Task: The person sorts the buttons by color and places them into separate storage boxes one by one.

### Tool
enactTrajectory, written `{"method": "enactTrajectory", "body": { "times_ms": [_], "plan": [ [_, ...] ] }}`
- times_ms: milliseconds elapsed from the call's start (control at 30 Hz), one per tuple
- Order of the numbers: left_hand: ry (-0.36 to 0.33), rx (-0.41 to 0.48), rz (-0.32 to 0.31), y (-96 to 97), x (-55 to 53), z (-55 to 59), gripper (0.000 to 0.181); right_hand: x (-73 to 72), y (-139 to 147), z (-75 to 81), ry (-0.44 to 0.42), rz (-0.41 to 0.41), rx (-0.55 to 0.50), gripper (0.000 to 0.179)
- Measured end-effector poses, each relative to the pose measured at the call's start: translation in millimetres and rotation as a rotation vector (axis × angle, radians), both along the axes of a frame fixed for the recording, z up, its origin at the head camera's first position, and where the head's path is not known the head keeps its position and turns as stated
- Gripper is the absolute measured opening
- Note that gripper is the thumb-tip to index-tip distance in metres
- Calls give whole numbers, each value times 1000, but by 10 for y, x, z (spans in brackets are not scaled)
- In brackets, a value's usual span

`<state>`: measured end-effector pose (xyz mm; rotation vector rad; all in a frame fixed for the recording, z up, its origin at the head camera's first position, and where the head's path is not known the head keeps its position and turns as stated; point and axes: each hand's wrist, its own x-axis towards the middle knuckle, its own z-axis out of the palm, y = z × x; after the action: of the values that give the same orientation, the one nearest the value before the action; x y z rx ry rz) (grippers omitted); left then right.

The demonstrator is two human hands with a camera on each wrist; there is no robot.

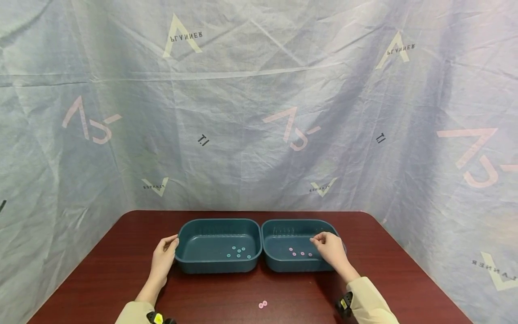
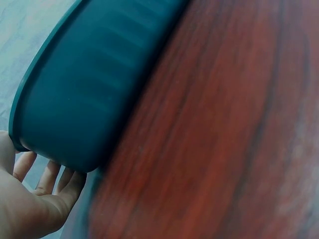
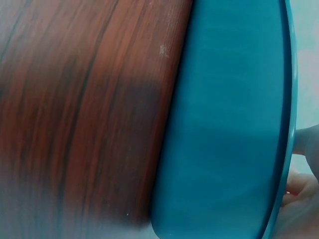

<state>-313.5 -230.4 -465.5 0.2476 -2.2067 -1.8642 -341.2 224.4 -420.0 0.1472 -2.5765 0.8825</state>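
Observation:
My left hand (image 1: 162, 261) rests its fingertips against the outer left end of the left dark teal bin (image 1: 214, 267). In the left wrist view its fingers (image 2: 47, 177) touch the outside wall below the rim. Inside that bin lie several small blue buttons (image 1: 238, 250). Over the right teal bin (image 1: 299, 266) hangs my right hand (image 1: 329, 247), thumb and forefinger tips close together; whether anything is between them cannot be made out. Several pink buttons (image 1: 302, 253) lie on this bin's floor, one just below those fingertips. The bin's wall partly hides this hand in the right wrist view.
Two pink buttons (image 1: 263, 304) lie together on the reddish-brown wooden table (image 1: 218, 297), in front of the bins. The bins stand side by side near the table's back edge. A pale printed cloth (image 1: 243, 171) hangs behind and along both sides.

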Motion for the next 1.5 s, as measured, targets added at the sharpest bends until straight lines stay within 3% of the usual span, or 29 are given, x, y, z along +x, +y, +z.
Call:
{"method": "enactTrajectory", "body": {
  "times_ms": [467,1033,1267,1500],
  "plan": [
    [0,0,-4,-8,7,1,54,95,-174,28,-8,121,-63,8],
    [11,7,2,-12,7,-15,53,265,-449,94,66,406,-30,9],
    [15,8,7,-4,-5,-10,53,342,-609,90,22,517,-18,12],
    [15,13,7,11,-7,0,52,445,-745,82,-45,576,-7,14]
  ]
}}
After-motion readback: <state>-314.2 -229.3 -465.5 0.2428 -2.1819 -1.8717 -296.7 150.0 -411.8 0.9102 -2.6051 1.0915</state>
